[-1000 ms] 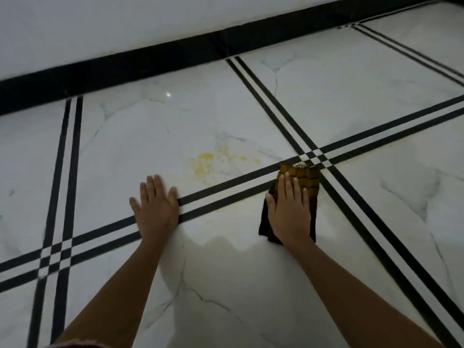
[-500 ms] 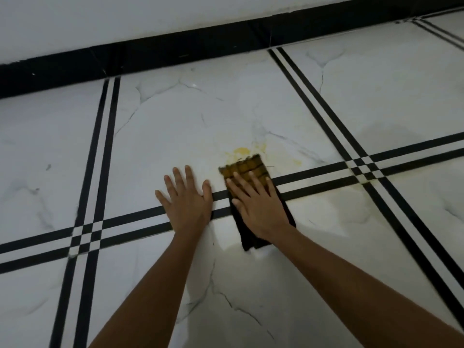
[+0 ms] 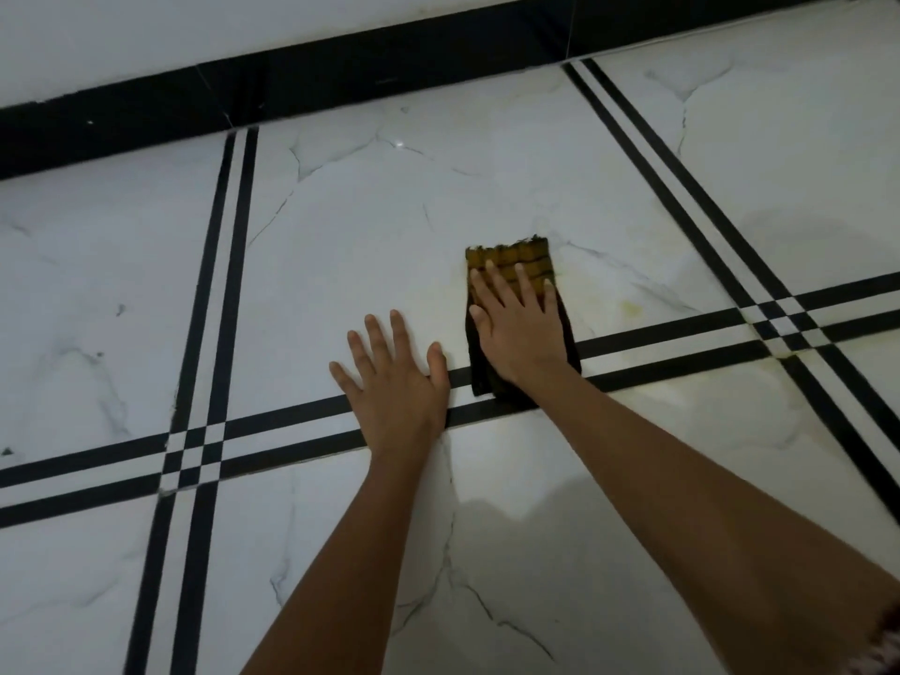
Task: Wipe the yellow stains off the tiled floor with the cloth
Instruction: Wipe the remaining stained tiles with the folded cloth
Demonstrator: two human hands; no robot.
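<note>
A folded dark cloth (image 3: 511, 259) with a mustard-yellow checked far end lies flat on the white marble-look tiled floor (image 3: 370, 236). My right hand (image 3: 518, 326) presses flat on top of it, fingers spread, covering its middle. My left hand (image 3: 394, 387) rests palm down on the floor just left of the cloth, fingers apart, over the black double stripe. A faint yellow stain (image 3: 633, 309) shows on the tile to the right of the cloth; a pale yellowish smear edges the cloth's right side. Whatever lies under the cloth is hidden.
Black double stripes (image 3: 682, 338) cross the floor in a grid, with a crossing at the right (image 3: 784, 324) and another at the left (image 3: 195, 453). A black skirting band (image 3: 341, 85) runs along the white wall at the back.
My right hand has slid the cloth forward over the spot where the bright yellow stain was; only faint marks show now. My left hand stayed planted on the floor.
</note>
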